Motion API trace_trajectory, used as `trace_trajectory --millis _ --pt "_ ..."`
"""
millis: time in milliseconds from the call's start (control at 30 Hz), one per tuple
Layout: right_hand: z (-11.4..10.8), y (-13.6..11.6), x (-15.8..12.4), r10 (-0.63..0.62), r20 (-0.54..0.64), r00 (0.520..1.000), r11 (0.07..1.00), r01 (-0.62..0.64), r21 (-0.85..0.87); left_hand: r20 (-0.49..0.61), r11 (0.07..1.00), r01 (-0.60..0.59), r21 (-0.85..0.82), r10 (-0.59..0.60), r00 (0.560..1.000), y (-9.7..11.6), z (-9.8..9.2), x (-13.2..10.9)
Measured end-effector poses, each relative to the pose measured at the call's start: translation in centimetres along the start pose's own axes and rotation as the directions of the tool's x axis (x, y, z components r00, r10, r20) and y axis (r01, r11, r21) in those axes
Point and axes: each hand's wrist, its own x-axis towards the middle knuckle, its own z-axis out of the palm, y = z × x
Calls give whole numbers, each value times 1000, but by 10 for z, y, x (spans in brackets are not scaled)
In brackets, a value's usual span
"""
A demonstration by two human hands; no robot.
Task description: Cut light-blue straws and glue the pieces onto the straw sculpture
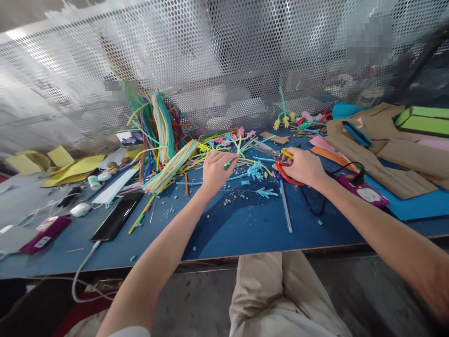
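My left hand (218, 171) is closed in a pinch on a small green piece (228, 164) with a thin tip. My right hand (304, 166) is wrapped round the handles of scissors (268, 149), one handle red and one yellow; their metal blades point left toward my left hand. Between the hands lies a yellow stem with pink branching ends (240, 135). Closer to me are a light-blue branching sprig (255, 171) and another blue sprig (266, 192) on a thin stem. Small coloured scraps are scattered in front of them on the blue table (224, 234).
A big bundle of thin coloured straw-like strips (163, 126) stands at left. Nearby are a black phone (117, 216) on a white cable, and a purple box (45, 234). Brown cardboard (386, 164) and a purple power strip (363, 189) lie right. Perforated metal mesh (196, 56) rises behind.
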Motion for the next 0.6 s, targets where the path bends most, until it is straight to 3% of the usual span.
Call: trace_trajectory --millis 200,600 --pt "0 -2 -1 1 0 1000 999 -1 42 7 998 28 61 -29 1000 7 0 0" --pt "1 -3 -6 -88 -100 991 982 103 156 53 999 35 10 -35 998 4 6 -5"
